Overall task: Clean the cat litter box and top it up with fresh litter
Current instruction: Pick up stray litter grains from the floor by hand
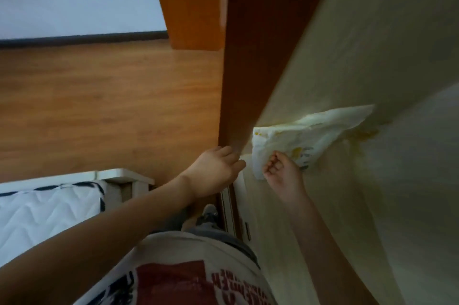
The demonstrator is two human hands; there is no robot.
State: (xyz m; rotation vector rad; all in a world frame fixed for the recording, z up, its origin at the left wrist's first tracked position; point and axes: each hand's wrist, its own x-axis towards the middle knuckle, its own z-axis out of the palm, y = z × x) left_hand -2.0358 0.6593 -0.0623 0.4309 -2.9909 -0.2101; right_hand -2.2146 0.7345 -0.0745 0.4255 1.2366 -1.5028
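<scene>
Right hand [282, 170] grips my white bag [305, 138], left hand [218, 168] relaxed at the door [248, 56]; bag could snag there and tear.

Your path ahead is narrow: the brown door edge [238, 56] stands upright between the wood floor [104, 106] on the left and the pale wall [372, 81] on the right. A white mattress [47, 207] blocks the lower left; open floor lies beyond it.

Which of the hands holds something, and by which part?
The right hand grips a white plastic bag by its near lower edge; the left hand holds nothing.
</scene>
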